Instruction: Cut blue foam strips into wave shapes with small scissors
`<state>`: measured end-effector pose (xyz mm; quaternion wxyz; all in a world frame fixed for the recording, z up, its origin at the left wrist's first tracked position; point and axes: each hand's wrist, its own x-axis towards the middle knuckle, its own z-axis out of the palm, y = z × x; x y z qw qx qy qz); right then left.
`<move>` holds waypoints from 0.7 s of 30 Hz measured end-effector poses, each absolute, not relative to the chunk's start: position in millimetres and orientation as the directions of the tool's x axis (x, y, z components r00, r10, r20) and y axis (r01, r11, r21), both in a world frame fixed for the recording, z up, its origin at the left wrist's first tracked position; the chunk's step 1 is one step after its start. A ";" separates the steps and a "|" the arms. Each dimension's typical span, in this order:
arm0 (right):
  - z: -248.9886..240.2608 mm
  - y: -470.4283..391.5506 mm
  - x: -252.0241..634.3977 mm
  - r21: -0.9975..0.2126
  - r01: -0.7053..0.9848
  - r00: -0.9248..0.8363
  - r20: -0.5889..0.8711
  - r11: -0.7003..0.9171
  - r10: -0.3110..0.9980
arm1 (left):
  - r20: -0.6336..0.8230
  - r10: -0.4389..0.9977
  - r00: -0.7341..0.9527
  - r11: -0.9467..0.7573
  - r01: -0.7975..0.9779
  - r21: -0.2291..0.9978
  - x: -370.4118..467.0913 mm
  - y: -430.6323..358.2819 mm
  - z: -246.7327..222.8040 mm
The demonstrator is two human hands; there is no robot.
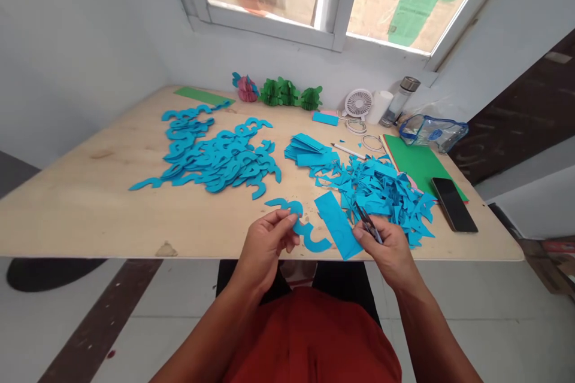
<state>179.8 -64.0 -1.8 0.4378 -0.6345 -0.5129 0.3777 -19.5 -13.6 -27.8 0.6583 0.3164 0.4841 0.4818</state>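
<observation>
Pinched in my left hand point(270, 240) is a wavy blue paper cutout point(318, 243), its curved ends sticking out on both sides of the fingers near the table's front edge. My right hand point(392, 250) is closed around a pair of scissors point(369, 222), whose blades point away from me over the scraps. Just left of the scissors lies a blue paper rectangle point(335, 221) with faint drawn curves; my right thumb is close to its edge, and I cannot tell whether they touch. A heap of similar wavy cutouts point(220, 158) spreads to the left.
Blue paper scraps point(381, 182) are piled at the right, beside stacked blue strips point(308, 148) and a pencil point(349, 151). A phone point(453, 204) partly covers green sheets point(420, 161). Along the back stand a small fan point(358, 103), a bottle point(402, 102) and green paper ornaments point(287, 93).
</observation>
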 end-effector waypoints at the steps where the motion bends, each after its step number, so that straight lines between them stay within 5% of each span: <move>1: -3.3 -64.3 180.2 -0.946 0.311 0.194 -0.030 -0.090 0.981 | -0.293 0.956 0.002 0.284 -0.255 0.924 -23.3 -10.6 -31.2; 12: -11.6 -60.2 186.5 -0.968 0.205 0.262 -0.088 -0.144 0.961 | -0.061 0.974 -0.216 0.112 0.235 0.966 -68.5 56.3 -53.1; 16: -12.0 -56.3 184.4 -0.978 0.162 0.245 -0.090 -0.133 0.965 | 0.148 0.923 -0.355 0.014 0.416 0.909 -63.9 43.1 -50.4; 19: -12.1 -53.5 180.9 -0.980 0.156 0.212 -0.091 -0.126 0.973 | 0.073 0.968 -0.239 -0.004 0.275 0.962 -45.6 14.2 -40.7; 21: -12.2 -52.2 178.5 -0.980 0.164 0.175 -0.087 -0.116 0.981 | -0.147 0.985 0.095 0.141 0.071 0.988 -29.6 -3.9 -31.5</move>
